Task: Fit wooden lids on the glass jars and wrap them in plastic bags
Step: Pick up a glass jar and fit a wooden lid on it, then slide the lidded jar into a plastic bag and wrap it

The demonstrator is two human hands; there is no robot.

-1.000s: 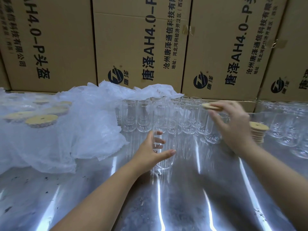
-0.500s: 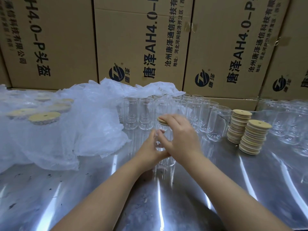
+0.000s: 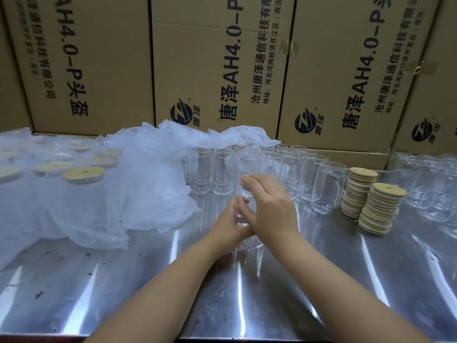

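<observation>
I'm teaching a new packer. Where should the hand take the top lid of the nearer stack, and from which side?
Pinch the top lid by its rim, probably from above on its near side. It lies flat on the nearer stack, so only the thin edge offers a grip. The farther stack stands close behind it, and jars stand to its right.

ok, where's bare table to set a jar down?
Free: the near steel table, between the plastic bags on the left and the lid stacks on the right, and in front of those stacks. Crowded: the rear jar row; more jars far right.
</observation>
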